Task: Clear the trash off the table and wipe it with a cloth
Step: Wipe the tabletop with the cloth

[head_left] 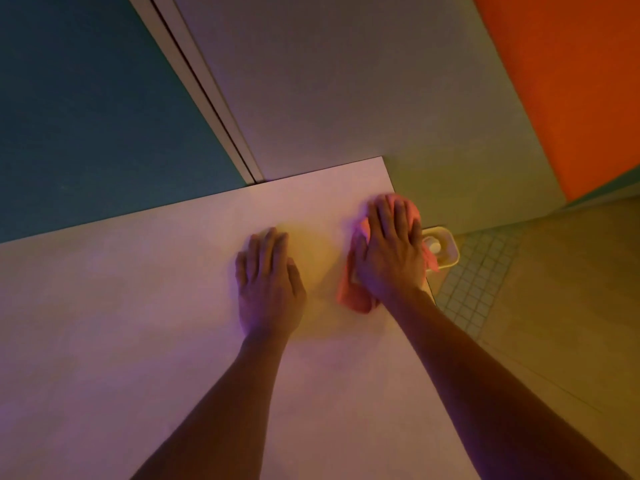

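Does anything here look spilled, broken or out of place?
Nothing stands out. The right hand presses a pink cloth flat near the table corner, the left hand rests flat beside it, and a small bin sits on the floor.

My right hand (pixel 389 249) covers most of the cloth (pixel 353 296); only its edges show. The table (pixel 138 323) runs off the left and near edges. Both my forearms are cut off at the near edge. The bin (pixel 446 249) past the table's right edge is partly hidden; contents too small to tell.
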